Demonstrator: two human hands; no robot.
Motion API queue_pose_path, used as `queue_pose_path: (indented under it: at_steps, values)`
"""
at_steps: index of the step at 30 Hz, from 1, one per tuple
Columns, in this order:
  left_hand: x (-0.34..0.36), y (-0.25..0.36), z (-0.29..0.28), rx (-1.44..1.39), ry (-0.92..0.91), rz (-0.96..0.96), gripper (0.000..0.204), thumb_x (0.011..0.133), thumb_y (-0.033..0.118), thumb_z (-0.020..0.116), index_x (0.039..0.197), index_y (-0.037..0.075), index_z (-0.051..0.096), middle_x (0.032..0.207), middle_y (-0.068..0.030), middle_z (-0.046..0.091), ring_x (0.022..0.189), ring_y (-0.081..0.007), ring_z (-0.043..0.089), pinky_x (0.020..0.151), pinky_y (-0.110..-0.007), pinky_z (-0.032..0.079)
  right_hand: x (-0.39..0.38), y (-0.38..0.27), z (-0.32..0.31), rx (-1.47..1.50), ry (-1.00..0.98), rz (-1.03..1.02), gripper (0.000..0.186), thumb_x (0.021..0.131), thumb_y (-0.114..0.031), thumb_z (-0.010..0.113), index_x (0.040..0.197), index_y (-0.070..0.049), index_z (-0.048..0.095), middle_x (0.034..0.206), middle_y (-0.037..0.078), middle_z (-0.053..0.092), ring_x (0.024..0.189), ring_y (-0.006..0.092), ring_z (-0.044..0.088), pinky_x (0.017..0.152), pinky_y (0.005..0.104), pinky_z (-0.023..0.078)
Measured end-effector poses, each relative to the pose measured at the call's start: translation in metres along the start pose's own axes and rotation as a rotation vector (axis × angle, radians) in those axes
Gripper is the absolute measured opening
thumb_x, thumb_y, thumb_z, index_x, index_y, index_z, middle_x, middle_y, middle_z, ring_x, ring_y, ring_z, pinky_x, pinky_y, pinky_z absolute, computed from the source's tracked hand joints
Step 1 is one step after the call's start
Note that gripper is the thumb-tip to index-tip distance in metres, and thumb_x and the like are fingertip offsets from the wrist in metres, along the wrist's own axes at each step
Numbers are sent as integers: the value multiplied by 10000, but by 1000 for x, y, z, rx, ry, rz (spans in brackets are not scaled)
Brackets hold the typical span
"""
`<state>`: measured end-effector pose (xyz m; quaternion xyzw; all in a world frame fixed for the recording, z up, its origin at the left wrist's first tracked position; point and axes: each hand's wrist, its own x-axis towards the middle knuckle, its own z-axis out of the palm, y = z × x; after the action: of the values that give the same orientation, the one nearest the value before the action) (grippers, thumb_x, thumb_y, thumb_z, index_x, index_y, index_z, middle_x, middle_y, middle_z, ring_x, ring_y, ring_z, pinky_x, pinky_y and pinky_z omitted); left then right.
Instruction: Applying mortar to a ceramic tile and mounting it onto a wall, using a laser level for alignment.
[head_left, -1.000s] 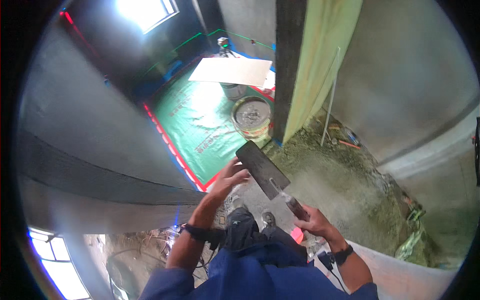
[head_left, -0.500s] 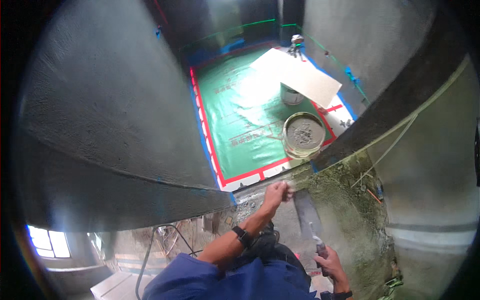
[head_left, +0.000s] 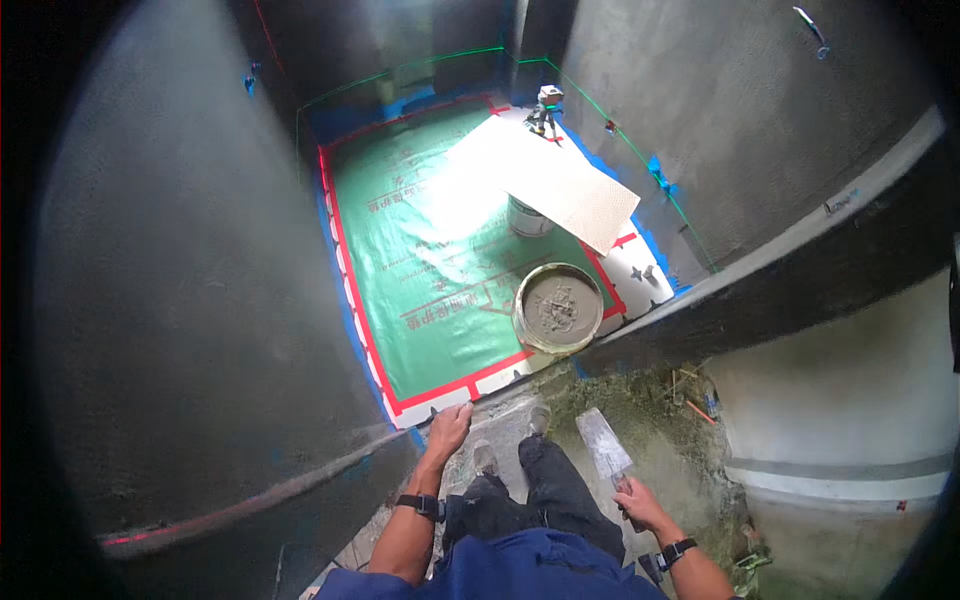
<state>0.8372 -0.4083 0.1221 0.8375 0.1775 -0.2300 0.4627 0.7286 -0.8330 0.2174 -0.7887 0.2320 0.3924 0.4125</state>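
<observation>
Before us, our smeared metal trowel, glossy green plastic sheet, lumpy grey paste, matt wall.

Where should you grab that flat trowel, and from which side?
I'd grip the trowel by its handle, coming from the person's own side, as the right hand does. The handle is narrow enough to close a hand around and points back toward the person. The blade is wide, flat and points away, so it'd probably be harder to hold.
</observation>
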Motion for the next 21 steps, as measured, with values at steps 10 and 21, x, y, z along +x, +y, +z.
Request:
queue_pose_path:
  at_steps: [10,21]
  values:
    - [79,45,-65,173,88,-118,409,919,393,487,921,3,611,899,-239,639,872,-393,618,756,-479,452,168,-74,-74,-232,12,-185,349,788,-292,657,953,-5,546,814,141,621,703,233,627,629,377,494]
    - [278,108,-143,183,195,-42,310,905,293,555,886,-16,581,784,-190,643,747,-308,628,675,-406,479,309,-170,-122,-303,22,-93,331,770,-264,627,940,-4,510,834,195,628,753,309,640,645,419,493]
